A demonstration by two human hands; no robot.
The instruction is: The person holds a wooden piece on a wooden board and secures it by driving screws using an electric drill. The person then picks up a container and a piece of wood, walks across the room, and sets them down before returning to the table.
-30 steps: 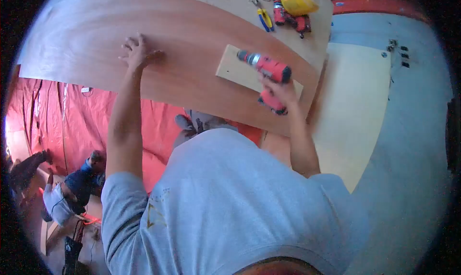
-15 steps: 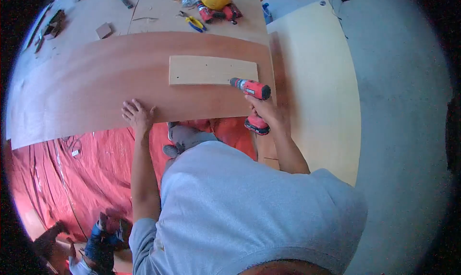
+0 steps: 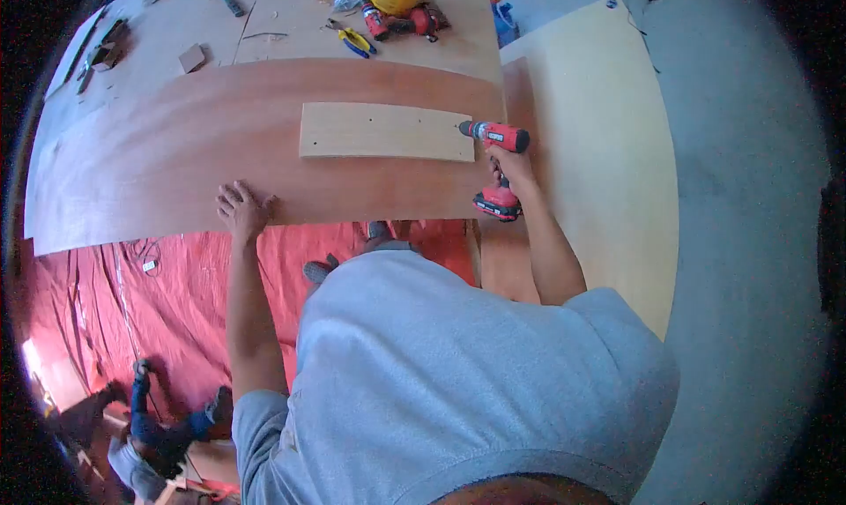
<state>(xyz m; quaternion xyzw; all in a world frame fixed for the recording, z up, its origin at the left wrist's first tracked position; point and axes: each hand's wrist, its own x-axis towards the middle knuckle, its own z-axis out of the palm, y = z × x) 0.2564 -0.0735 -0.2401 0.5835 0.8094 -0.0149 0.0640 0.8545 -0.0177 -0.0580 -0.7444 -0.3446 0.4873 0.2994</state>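
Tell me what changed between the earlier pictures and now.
The right hand has carried the red drill rightward along the pale board, bringing its tip to the board's right end. The left hand has shifted toward the near edge of the brown panel.
Nothing was grabbed or released: the right hand still grips the drill, the left still lies open on the panel, and the pliers appear unmoved.

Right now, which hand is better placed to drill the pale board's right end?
Probably the right hand: it grips the red cordless drill, chuck at the pale board. The left hand lies farther off on brown plywood.
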